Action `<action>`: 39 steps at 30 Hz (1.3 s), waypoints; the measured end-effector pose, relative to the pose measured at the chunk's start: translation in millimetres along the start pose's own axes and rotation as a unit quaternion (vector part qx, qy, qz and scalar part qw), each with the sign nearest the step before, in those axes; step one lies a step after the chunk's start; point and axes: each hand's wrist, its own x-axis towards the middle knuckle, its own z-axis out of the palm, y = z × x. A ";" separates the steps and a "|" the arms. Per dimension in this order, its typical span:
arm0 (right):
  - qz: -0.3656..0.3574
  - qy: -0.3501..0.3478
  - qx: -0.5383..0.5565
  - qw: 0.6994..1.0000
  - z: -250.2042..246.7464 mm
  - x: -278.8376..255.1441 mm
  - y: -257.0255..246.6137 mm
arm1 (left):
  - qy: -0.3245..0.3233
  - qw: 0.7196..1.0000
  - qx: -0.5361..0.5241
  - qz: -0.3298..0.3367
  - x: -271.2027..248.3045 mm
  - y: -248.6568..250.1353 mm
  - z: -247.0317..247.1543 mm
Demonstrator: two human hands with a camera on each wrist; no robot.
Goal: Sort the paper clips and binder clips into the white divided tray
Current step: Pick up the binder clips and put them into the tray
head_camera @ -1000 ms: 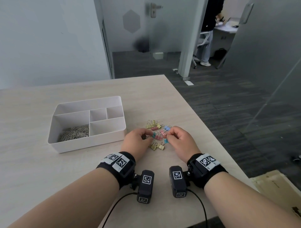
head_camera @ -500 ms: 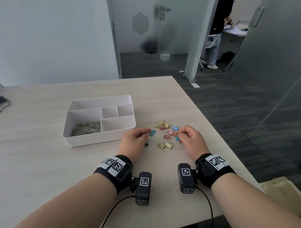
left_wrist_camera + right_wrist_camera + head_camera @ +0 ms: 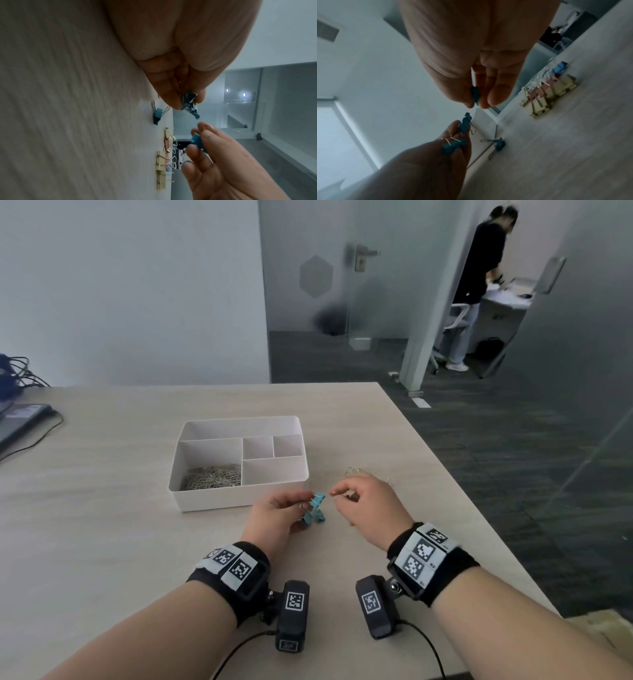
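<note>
1. Left hand point(image 3: 274, 513): raised just above the desk point(image 3: 102, 542), near the tray's front right corner; fingers point(image 3: 168, 94) curled, pinching teal binder clips point(image 3: 317, 501).
2. Right hand point(image 3: 368, 506): lifted beside the left, apart from it; thumb and fingers point(image 3: 496, 94) clamped on one teal binder clip point(image 3: 475, 94).
3. Loose teal binder clip point(image 3: 499, 144): lying on the desk below the hands.
4. Binder clip pile point(image 3: 551, 92): yellow, pink and blue, on the desk beyond the right hand.
5. White divided tray point(image 3: 239, 499): on the desk; paper clips point(image 3: 212, 477) fill its near left compartment.
6. Room: pale wood-grain desk; grey carpet; frosted glass door; a person standing at a far counter.
7. Markings: black-and-white square codes on both wristbands; no legible writing.
</note>
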 end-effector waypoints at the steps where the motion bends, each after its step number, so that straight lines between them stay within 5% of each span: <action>1: -0.001 -0.022 -0.040 0.999 4.6 4.6 -1.2 | -0.002 1.000 -0.011 -0.010 -2.0 1.6 -3.8; 5: 0.028 -0.091 -0.159 0.983 18.2 19.3 -3.4 | -0.005 0.997 -0.057 -0.058 -10.9 9.3 -20.1; 14: 0.034 -0.171 -0.221 0.960 40.2 30.6 -19.6 | 0.011 0.987 -0.108 -0.118 -19.6 30.3 -54.9; 22: 0.060 -0.104 -0.028 0.992 33.9 28.9 -30.5 | 0.036 0.992 0.119 0.002 14.5 87.9 -63.1; 26: 0.056 -0.022 0.092 0.994 28.0 44.0 -46.7 | 0.046 0.952 0.296 0.067 32.2 104.3 -58.6; 32: 0.049 -0.033 -0.030 0.998 37.9 71.1 -50.3 | 0.003 0.844 0.526 0.105 42.6 109.2 -40.6; 39: 0.044 -0.026 -0.054 0.997 34.9 65.0 -39.8 | -0.011 0.816 0.562 0.138 39.9 94.3 -38.6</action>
